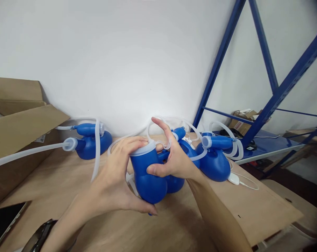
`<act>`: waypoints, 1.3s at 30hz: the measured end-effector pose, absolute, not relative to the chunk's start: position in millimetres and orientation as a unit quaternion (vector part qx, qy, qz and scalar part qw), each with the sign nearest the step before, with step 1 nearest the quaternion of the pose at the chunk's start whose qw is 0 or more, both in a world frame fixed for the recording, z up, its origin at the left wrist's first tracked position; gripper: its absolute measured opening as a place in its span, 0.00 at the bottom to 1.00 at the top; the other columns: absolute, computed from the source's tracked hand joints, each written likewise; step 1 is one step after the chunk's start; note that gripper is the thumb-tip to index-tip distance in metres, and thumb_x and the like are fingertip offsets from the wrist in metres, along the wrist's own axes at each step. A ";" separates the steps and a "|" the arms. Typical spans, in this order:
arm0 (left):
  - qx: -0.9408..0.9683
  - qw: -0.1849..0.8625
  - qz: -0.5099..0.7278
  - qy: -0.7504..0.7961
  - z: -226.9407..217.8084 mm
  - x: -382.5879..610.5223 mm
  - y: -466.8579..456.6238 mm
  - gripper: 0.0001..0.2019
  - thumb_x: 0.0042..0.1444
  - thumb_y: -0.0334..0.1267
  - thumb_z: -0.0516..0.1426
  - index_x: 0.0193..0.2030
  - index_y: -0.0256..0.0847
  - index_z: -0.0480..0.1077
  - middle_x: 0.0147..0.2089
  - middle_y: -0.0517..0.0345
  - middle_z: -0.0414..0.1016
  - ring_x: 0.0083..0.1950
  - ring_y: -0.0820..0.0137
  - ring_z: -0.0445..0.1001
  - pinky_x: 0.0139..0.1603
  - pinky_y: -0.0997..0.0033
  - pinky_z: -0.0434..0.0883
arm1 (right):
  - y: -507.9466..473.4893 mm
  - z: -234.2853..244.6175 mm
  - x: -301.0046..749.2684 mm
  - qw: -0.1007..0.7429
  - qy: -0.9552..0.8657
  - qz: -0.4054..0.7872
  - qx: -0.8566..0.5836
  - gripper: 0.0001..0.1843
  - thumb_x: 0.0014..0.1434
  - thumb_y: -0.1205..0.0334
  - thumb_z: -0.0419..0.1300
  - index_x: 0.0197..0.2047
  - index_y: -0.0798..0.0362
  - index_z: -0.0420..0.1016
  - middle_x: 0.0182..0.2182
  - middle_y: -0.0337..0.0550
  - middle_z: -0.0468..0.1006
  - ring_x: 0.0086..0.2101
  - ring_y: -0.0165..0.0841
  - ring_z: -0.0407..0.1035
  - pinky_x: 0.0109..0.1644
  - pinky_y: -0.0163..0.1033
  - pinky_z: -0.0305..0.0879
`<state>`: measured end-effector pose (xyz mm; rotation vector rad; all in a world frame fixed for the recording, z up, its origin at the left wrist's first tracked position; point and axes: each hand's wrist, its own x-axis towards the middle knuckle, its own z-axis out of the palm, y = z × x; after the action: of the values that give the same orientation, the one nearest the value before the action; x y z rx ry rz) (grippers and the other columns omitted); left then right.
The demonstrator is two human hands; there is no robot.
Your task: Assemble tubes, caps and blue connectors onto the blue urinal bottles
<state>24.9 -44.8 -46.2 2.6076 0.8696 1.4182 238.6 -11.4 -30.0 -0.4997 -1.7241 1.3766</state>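
Blue plastic bottle gripped in both hands, with three more bottles crowded around it on a wooden tabletop.

The left hand curls around the bottle's body, fingertips under its base and thumb against its pale cap. The right hand sits over the bottle's side, thumb pressed across it and index finger raised among loops of translucent tubing. Directly behind the held bottle, a second blue bottle is partly hidden by it. A third blue bottle lies left of it, near a cardboard box; a fourth lies right of it, beside a white plug. Blue steel shelving rises farther right.
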 end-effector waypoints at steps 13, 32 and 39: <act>0.781 0.009 0.524 0.340 -48.2 19.9 -42.7 0.67 0.32 0.59 0.78 0.78 0.62 0.48 0.70 0.42 0.54 0.71 0.37 0.63 0.61 0.31 0.75 | -1.9 -35.0 239.6 0.411 -0.696 0.570 -0.149 0.65 0.41 0.61 0.83 0.75 0.34 0.54 0.58 0.48 0.75 0.51 0.46 0.77 0.44 0.46 0.81; 0.771 0.079 0.554 0.303 -54.4 30.3 -41.2 0.61 0.38 0.52 0.78 0.77 0.62 0.51 0.73 0.45 0.60 0.71 0.40 0.65 0.51 0.47 0.83 | 2.5 -43.4 232.5 0.463 -0.651 0.583 -0.149 0.48 0.42 0.61 0.81 0.62 0.37 0.64 0.50 0.40 0.74 0.44 0.37 0.76 0.40 0.38 0.78; 0.776 0.089 0.550 0.297 -59.9 40.1 -45.7 0.69 0.39 0.49 0.78 0.79 0.64 0.37 0.81 0.45 0.41 0.75 0.38 0.59 0.64 0.37 0.76 | -9.8 -37.6 232.0 0.460 -0.681 0.544 -0.167 0.53 0.42 0.58 0.82 0.66 0.33 0.61 0.55 0.42 0.73 0.44 0.38 0.77 0.43 0.41 0.79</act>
<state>40.1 -45.7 -59.9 2.3094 0.8827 1.6356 232.0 -9.8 -37.6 -0.4121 -1.6766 1.3401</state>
